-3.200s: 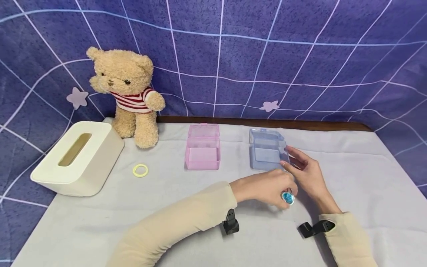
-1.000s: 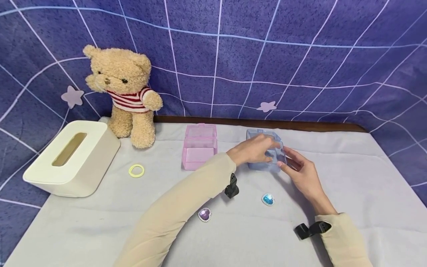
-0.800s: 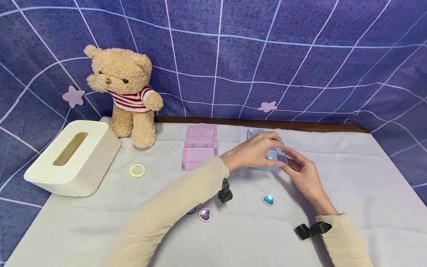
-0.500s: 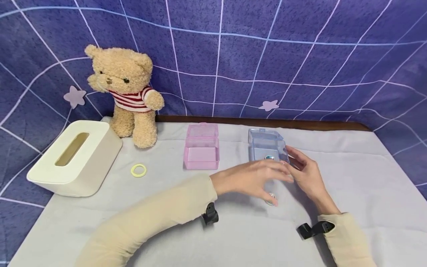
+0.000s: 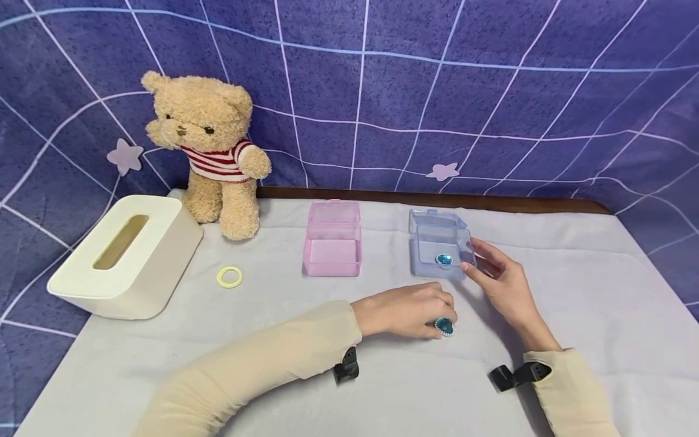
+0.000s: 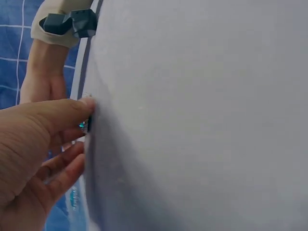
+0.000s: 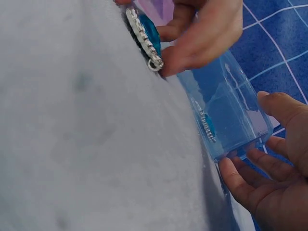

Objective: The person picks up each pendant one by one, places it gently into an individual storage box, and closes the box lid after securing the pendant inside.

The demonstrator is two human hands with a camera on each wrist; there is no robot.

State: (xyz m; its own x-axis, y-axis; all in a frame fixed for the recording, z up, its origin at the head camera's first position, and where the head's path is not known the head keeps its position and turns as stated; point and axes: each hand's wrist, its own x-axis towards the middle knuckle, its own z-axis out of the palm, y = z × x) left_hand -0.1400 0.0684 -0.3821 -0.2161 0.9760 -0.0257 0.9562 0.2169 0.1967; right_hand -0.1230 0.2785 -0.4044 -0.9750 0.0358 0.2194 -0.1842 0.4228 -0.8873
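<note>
L hand [image 5: 406, 309], lower ctr of frame, pinches blue gem pendant [image 5: 445, 328] by its edge, R hand [image 5: 508, 291], ctr-right, grips blue box [image 5: 428, 271]; pendant may slip if pinch is weak.

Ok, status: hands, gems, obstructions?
Left hand pinching one blue gem. Right hand holding blue box. Second blue gem inside. Lid open, no obstruction visible.

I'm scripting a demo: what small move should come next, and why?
Probably lift the blue gem into the blue box: the left hand pinches it, a similar gem is inside, and the right hand holds the open box.
</note>
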